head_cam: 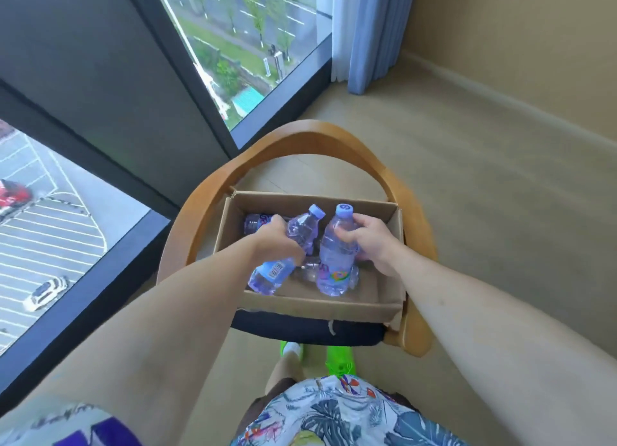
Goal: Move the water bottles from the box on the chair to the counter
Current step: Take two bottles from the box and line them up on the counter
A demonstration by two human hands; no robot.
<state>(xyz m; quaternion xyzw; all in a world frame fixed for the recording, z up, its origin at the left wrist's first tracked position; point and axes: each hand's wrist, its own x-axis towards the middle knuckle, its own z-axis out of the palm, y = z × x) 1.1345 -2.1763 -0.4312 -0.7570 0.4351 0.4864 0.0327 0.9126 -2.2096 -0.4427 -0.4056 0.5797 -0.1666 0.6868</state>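
Clear plastic bottles, one tilted in the left hand (pixel 278 242) and one upright in the right hand (pixel 369 242), both wrapped tight above the cardboard box (pixel 317 303), could slip from one-handed holds.

box (pixel 310 303): matt brown cardboard | bottles (pixel 334 255): clear glossy plastic | chair (pixel 310 135): smooth varnished wood

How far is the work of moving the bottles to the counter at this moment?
Nothing shows as done: no counter is in view. In hand: the left hand grips one tilted bottle and the right hand grips an upright bottle, both over the cardboard box on the chair. Left: carrying these away, plus another bottle lying in the box's far corner.
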